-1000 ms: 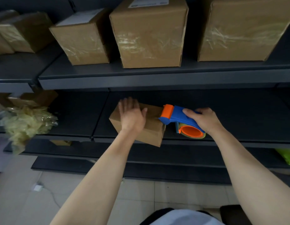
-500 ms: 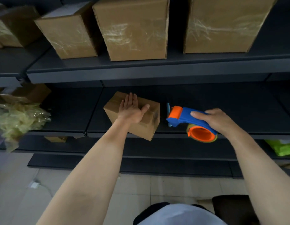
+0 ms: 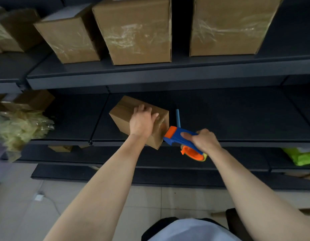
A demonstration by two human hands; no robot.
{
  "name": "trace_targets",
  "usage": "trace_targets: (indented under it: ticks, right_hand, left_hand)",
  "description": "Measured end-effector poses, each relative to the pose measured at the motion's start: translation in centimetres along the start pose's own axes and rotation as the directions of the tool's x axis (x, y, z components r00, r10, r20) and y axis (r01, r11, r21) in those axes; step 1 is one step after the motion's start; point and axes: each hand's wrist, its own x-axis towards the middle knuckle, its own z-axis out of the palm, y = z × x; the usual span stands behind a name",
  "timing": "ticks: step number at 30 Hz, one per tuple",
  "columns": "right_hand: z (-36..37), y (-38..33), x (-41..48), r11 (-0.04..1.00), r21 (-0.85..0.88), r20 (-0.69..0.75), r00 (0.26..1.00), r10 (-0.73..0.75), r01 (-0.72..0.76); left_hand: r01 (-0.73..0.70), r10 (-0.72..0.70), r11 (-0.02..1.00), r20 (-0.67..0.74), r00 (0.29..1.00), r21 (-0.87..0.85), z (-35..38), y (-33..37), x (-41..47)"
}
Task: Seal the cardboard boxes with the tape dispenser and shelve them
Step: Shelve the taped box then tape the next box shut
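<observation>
A small brown cardboard box lies on the dark middle shelf, its near corner over the shelf's front edge. My left hand rests on top of the box, fingers curled over its far right part. My right hand grips the handle of the blue and orange tape dispenser. The dispenser's orange head touches the right side of the box near its lower corner. A blue blade guard sticks up behind the head.
Several larger taped cardboard boxes stand on the upper shelf. Crumpled yellowish plastic wrap and another box sit at the left of the middle shelf. A green packet lies on a lower shelf, right. Tiled floor is below.
The dispenser moved off the box top, away to the right, then back down against the box's right side. My left hand shifted from flat on the box to curled over its right part.
</observation>
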Motion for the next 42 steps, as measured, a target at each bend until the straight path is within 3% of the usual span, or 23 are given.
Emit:
trace_targets:
  ticks: [4, 10, 15, 21, 25, 29, 33, 37, 42]
  right_hand:
    - [0.0, -1.2, 0.3, 0.999, -0.032, -0.067, 0.998, 0.004, -0.006]
    - [-2.0, -0.7, 0.5, 0.998, -0.021, 0.007, 0.998, 0.063, -0.063]
    - [-0.2, -1.2, 0.3, 0.996, 0.003, 0.008, 0.996, 0.084, -0.084]
    - [1.1, -2.0, -0.3, 0.996, 0.013, -0.075, 0.993, 0.092, -0.092]
    - [0.1, -2.1, -1.0, 0.997, 0.022, -0.048, 0.996, 0.074, -0.073]
    - [-2.5, -3.5, -2.1, 0.999, 0.047, -0.071, 0.997, 0.010, -0.007]
    - [-4.6, -5.8, -4.1, 0.996, -0.049, -0.128, 0.988, -0.081, 0.075]
    - [-6.7, -8.2, -6.4, 0.984, -0.136, -0.181, 0.973, -0.142, 0.119]
    - [-6.9, -10.8, -8.0, 0.968, -0.190, -0.212, 0.956, -0.205, 0.165]
  left_hand:
    - [0.071, -0.061, 0.995, 0.132, 0.989, -0.067, -0.1, 0.1, -0.5]
    - [0.096, -0.083, 0.994, 0.210, 0.974, -0.048, -0.4, 0.4, 0.0]
    - [0.068, -0.083, 0.995, 0.209, 0.974, 0.078, 0.1, 1.7, -0.2]
    - [0.052, -0.071, 0.994, 0.197, 0.978, 0.099, 0.1, 2.2, -0.8]
    - [0.021, -0.023, 1.000, 0.201, 0.979, 0.014, -0.7, 2.1, -0.6]
    - [0.074, -0.036, 0.968, 0.157, 0.987, -0.241, -3.3, 1.0, 0.0]
    - [0.163, -0.063, 0.883, 0.233, 0.971, -0.441, -5.9, -0.4, 0.6]
    - [0.228, -0.060, 0.733, 0.273, 0.960, -0.641, -8.0, -2.1, 0.5]
    - [0.333, -0.092, 0.660, 0.368, 0.925, -0.673, -8.8, -3.8, 0.6]
